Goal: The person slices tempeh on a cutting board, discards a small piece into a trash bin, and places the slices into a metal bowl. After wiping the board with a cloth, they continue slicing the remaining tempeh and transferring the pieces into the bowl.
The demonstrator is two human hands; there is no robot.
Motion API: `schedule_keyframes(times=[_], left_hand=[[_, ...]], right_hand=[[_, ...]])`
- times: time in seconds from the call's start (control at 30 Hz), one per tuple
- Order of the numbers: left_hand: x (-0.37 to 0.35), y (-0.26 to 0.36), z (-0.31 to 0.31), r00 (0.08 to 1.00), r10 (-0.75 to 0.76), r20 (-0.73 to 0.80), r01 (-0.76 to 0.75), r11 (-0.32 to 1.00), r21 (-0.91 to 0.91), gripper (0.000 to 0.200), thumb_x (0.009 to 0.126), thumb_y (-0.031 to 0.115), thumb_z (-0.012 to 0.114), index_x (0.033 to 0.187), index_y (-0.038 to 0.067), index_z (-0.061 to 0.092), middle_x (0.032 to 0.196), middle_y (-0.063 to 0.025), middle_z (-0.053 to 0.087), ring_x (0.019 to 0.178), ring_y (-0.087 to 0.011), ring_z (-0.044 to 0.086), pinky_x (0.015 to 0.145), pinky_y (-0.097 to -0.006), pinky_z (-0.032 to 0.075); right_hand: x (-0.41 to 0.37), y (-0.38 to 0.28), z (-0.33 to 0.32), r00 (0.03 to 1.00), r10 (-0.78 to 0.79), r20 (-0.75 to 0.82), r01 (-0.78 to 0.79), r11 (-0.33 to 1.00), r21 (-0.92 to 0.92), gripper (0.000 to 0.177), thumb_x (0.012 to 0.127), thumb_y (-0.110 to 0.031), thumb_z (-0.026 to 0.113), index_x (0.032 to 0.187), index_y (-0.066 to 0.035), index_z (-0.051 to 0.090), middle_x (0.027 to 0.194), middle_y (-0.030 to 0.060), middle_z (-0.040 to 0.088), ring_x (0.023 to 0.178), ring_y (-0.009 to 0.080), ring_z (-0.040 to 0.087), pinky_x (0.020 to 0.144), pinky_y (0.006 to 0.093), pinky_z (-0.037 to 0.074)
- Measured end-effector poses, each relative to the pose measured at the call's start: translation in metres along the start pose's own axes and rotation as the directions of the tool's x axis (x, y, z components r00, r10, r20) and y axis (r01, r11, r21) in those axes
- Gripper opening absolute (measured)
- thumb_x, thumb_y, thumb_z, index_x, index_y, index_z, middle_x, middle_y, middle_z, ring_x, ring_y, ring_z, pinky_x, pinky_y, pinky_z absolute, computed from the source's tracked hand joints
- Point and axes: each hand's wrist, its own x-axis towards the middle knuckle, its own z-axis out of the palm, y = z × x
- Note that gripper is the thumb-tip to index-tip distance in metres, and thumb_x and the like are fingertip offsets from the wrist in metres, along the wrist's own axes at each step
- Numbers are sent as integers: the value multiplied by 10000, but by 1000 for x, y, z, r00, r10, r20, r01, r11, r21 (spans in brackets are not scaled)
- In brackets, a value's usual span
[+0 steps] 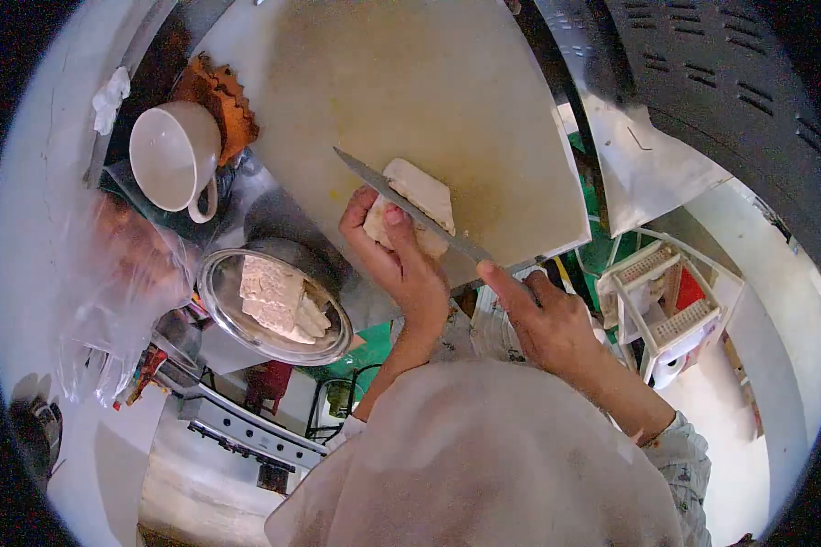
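A pale, whitish block of food (pixel 421 190) lies near the front edge of a large white cutting board (pixel 383 73). The kitchen knife (pixel 410 209) crosses it diagonally, tip toward the upper left, with a part of the block on each side of the blade. My left hand (pixel 409 264) grips the nearer part, fingers curled round its left side and thumb close to the blade. Wrapped round the knife's handle is my right hand (pixel 552 321), its index finger reaching forward to the blade's base. Left of the board, a metal bowl (pixel 206 296) holds several pale, rough-surfaced pieces (pixel 274 299).
A white mug (pixel 169 159) stands left of the board beside an orange-brown, scalloped-edged item (pixel 226 108). Below the mug lies a clear plastic bag (pixel 119 264). A white rack (pixel 670 296) stands at the right, and a stove (pixel 246 438) at the lower left.
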Motion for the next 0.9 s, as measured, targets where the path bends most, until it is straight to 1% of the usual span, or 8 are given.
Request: schedule_keyframes(times=[0.27,0.47,0.57,0.67,0.73,0.77,0.83,0.9], left_hand=[[0,-2,-1,1000,-4,-1,4,1000,10,414,929,342,463,1159,4,398,1128,-118,440,1006,-193,435,902,-319,339],[1,-10,-2,1000,9,28,-6,995,-95,422,932,351,450,1160,-1,400,1162,-132,428,1052,-214,431,938,-339,328],[1,-14,-3,999,44,15,-42,994,-102,409,936,337,445,1155,-5,402,1168,-132,425,1056,-213,430,936,-340,331],[2,-11,-3,997,72,12,-72,996,-47,393,936,319,449,1153,-4,403,1165,-127,430,1048,-206,434,930,-332,337],[2,-8,-3,998,52,24,-50,995,-86,385,936,310,454,1154,-2,403,1160,-124,434,1044,-202,436,925,-327,342],[3,-7,-4,999,29,40,-24,992,-122,377,935,301,459,1154,0,404,1155,-120,437,1040,-198,439,920,-322,346],[3,-5,-5,999,18,50,-12,993,-121,376,933,300,464,1155,2,405,1151,-117,441,1038,-195,440,916,-319,350],[3,-6,-6,998,6,60,1,993,-122,375,932,298,470,1156,4,405,1147,-114,444,1036,-192,441,912,-315,354]], right_hand=[[4,5,7,1000,2,12,-1,1000,-5,640,718,-16,588,1319,-161,420,732,117,496,494,252,530,433,357,473],[15,24,38,999,43,-10,-43,999,-34,663,730,-31,591,1335,-230,406,724,114,488,494,257,527,437,359,469],[17,29,45,994,2,-105,-9,998,-65,642,750,-39,584,1333,-241,408,706,117,482,487,262,523,429,366,461],[18,27,37,996,46,-83,-46,999,-2,588,792,-53,564,1331,-228,407,714,110,475,507,270,524,468,385,479],[20,29,31,976,178,123,-190,978,88,503,845,-76,528,1321,-197,418,812,135,539,641,292,582,589,389,504],[20,30,30,977,177,120,-188,978,89,503,845,-76,528,1321,-197,418,812,135,539,641,292,582,589,389,504],[20,33,28,993,117,3,-113,944,310,452,870,-90,511,1311,-136,425,948,162,582,797,306,603,709,384,492],[20,34,31,994,95,-59,-70,938,339,490,871,-117,507,1336,-208,386,845,133,563,729,293,587,659,397,489]])
